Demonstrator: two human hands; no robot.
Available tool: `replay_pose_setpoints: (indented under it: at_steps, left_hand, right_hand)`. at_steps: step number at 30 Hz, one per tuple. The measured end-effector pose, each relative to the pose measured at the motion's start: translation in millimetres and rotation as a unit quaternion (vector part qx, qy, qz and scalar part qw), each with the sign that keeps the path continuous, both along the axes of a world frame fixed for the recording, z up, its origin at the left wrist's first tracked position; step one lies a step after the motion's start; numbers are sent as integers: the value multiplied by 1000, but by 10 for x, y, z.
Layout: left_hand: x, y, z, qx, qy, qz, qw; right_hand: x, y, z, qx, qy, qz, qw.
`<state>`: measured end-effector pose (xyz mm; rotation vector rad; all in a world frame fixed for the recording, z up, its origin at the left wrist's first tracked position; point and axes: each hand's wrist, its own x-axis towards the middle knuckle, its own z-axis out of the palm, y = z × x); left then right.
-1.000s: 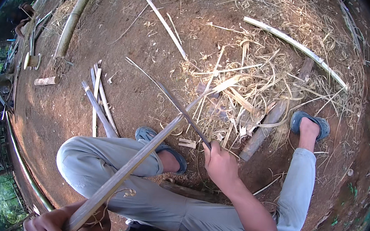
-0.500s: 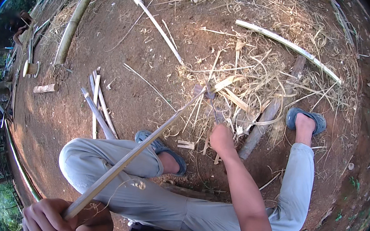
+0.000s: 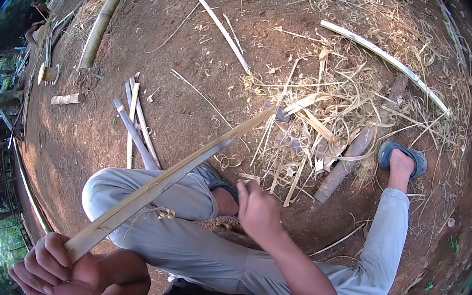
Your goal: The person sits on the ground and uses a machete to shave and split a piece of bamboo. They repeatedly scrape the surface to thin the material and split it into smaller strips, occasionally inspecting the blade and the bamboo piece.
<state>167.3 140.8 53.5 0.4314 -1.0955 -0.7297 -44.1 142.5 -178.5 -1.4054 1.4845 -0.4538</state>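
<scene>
My left hand (image 3: pixel 56 270), at the lower left, is wrapped round the near end of a long bamboo strip (image 3: pixel 171 180). The strip slants up and away to the right, across my bent leg, its far end over the pile of shavings. Right of the strip, above my lap, my right hand (image 3: pixel 261 215) is closed in a fist round a knife. Its blade does not show clearly now. A thin curled shaving (image 3: pixel 165 213) hangs beside the strip over my leg.
Curly shavings (image 3: pixel 359 91) cover the ground ahead, with a short log (image 3: pixel 346 163) among them. A split bamboo length (image 3: pixel 389 57) lies beyond. Cut pieces (image 3: pixel 133 127) rest left of my foot. Bamboo poles (image 3: pixel 108 16) and a spool (image 3: pixel 48 74) lie farther left, near another person (image 3: pixel 38 20).
My right hand has drawn back toward my body and left, away from the strip's far end. The strip has turned to show its broad, pale side, and my left hand has shifted slightly left.
</scene>
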Motion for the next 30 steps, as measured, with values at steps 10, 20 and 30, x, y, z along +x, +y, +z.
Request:
replay_pose_setpoints:
  at_steps: [10, 20, 30]
  left_hand:
    - [-91, -22, 19, 7, -54, 35, 998]
    - [-4, -213, -131, 50, -69, 105, 991]
    - [13, -185, 305, 45, -73, -4, 996]
  right_hand:
    - [-54, -17, -286, -59, 60, 32, 996]
    - [-118, -205, -236, -68, 49, 6, 996]
    - [-264, -31, -259, -69, 80, -42, 994]
